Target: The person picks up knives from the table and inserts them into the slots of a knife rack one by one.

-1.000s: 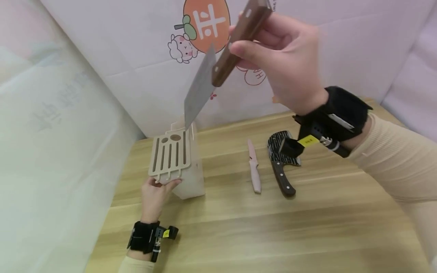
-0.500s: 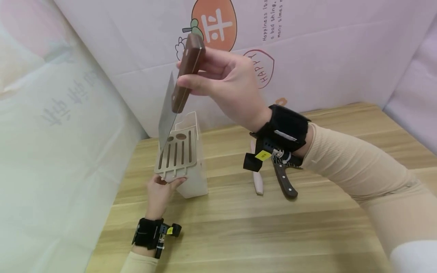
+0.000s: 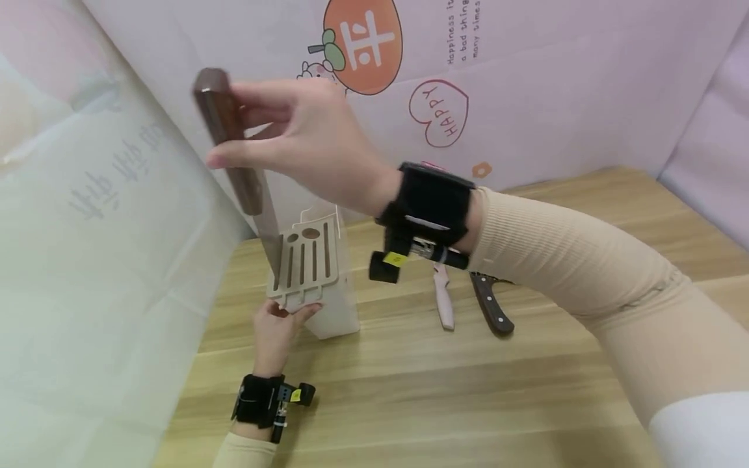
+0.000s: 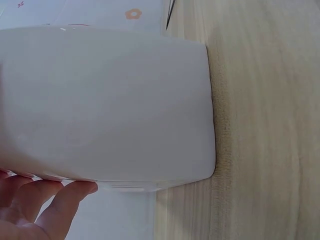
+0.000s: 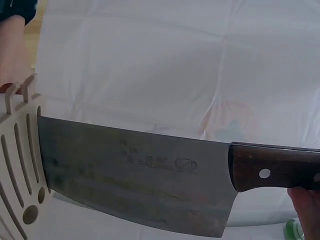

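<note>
Cleaver (image 5: 140, 172), one: broad-bladed, likely heavy and stiff, best taken by the riveted wooden handle (image 5: 280, 165) my right hand (image 3: 318, 133) pinches, my left hand (image 3: 275, 333) gripping the knife holder (image 3: 333, 313).

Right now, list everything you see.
Wood-grain table: 1, light brown, below.
Box-shaped knife holder, slotted top: 1, white and beige, table's left.
Broad cleaver, wooden handle: 1, grey and brown, at holder's leftmost slot.
Slim knife: 1, pink, right of holder.
Knife, curved riveted handle: 1, dark brown, right of slim knife.
Printed sheeting: count unclear, whitish, around table.
Unclear item: 1, green, right wrist view's corner.
Wrist cameras: 2, black, on wrists.
Left hand: 1, beige sleeve, gripping holder's front.
Right hand: 1, beige sleeve, gripping cleaver handle.
</note>
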Demonstrator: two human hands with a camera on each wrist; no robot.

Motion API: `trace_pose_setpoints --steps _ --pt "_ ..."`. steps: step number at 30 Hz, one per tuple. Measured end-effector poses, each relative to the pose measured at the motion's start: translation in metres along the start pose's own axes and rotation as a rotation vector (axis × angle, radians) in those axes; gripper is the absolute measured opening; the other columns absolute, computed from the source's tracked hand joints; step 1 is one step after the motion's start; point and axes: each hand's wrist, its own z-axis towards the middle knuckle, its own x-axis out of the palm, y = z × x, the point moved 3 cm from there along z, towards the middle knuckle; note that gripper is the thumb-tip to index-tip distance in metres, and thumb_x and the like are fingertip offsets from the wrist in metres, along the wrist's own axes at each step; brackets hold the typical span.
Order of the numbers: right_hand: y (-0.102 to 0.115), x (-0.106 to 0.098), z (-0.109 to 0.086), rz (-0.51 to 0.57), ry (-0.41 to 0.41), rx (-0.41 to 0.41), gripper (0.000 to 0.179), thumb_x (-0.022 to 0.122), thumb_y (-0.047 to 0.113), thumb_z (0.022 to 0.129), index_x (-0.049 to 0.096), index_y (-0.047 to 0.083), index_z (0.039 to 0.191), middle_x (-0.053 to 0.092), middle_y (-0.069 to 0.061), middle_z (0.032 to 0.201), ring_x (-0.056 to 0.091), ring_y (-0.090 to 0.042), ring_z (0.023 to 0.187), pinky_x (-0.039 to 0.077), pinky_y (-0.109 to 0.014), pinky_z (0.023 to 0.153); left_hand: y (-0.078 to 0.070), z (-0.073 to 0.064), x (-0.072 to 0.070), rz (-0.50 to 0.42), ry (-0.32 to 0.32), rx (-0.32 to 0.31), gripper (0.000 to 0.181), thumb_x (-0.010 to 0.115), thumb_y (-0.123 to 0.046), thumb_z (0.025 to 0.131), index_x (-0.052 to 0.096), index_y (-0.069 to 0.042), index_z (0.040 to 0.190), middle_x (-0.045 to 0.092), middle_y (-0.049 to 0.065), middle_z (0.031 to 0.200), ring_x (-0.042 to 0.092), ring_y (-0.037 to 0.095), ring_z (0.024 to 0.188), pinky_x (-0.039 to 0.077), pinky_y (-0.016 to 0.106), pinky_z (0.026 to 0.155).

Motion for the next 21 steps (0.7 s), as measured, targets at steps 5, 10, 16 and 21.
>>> trace_pose_setpoints --steps 5,10,16,21 --pt "-0.022 0.02 0.015 -0.116 0.111 0.08 0.05 0.08 0.018 0.074 0.062 0.007 0.119 0.069 0.002 0.101 0.061 0.002 0.085 0.047 -0.01 0.078 0.001 -0.004 0.004 0.036 -0.036 -0.014 0.047 0.084 -0.015 0.067 0.064 -0.006 0.109 0.066 0.007 0.104 0.064 0.021 0.091 0.056 0.026 0.073" --pt "-0.052 0.037 0.019 -0.137 0.162 0.1 0.045 0.08 0.023 0.072 0.065 0.011 0.113 0.068 0.004 0.104 0.06 0.004 0.085 0.048 -0.009 0.074 0.002 -0.008 0.005 0.133 -0.06 0.023 0.045 0.085 -0.023 0.065 0.065 -0.007 0.103 0.068 0.004 0.098 0.065 0.016 0.086 0.056 0.024 0.069" --pt "-0.078 0.051 0.006 -0.272 0.237 0.1 0.044 0.077 0.032 0.075 0.065 0.016 0.114 0.068 0.011 0.098 0.059 0.007 0.082 0.047 -0.009 0.071 -0.002 -0.01 0.008 0.17 -0.056 0.134 0.042 0.084 -0.017 0.067 0.065 -0.006 0.103 0.067 0.0 0.104 0.061 0.014 0.098 0.051 0.024 0.083" --pt "-0.101 0.062 -0.011 -0.332 0.274 0.079 0.04 0.076 0.032 0.077 0.066 0.015 0.112 0.069 0.01 0.094 0.059 0.008 0.079 0.047 -0.008 0.069 -0.014 -0.013 0.011 0.158 -0.042 0.146 0.043 0.082 -0.009 0.069 0.063 -0.002 0.107 0.064 0.004 0.109 0.058 0.014 0.102 0.049 0.024 0.087"
